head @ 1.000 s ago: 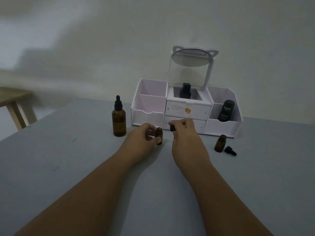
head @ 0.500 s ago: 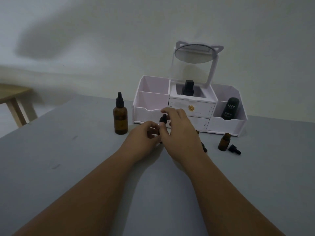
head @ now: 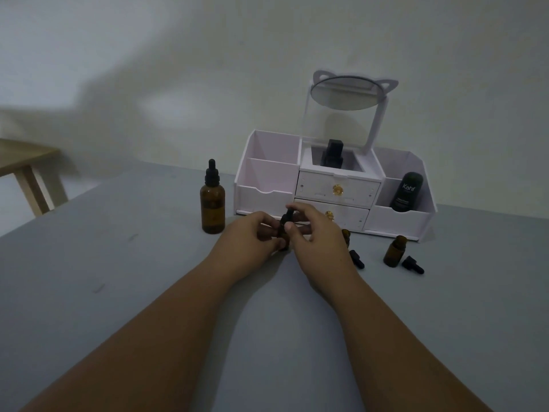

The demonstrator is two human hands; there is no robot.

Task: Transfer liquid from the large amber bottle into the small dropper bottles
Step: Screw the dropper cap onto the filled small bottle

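Observation:
The large amber bottle (head: pixel 212 203) with its black dropper cap on stands upright on the grey table (head: pixel 118 292), left of my hands. My left hand (head: pixel 249 236) grips a small amber dropper bottle (head: pixel 282 233) by its body. My right hand (head: pixel 315 233) pinches the black dropper cap (head: pixel 287 217) sitting on top of that bottle. A second small bottle (head: pixel 345 234) peeks out behind my right hand, its loose cap (head: pixel 356 258) lying beside it. A third small open bottle (head: pixel 394 251) stands to the right with its cap (head: pixel 413 264) lying next to it.
A white desk organiser (head: pixel 332 188) with drawers, a mirror (head: pixel 347 93), a black bottle (head: pixel 332 154) and a dark Kahf tube (head: pixel 406 191) stands behind the hands. A wooden table (head: pixel 26 171) is at far left.
My right hand brought the black dropper cap from beside the small bottle onto its top. The view shifted slightly, and a second small bottle and cap now show behind my right hand.

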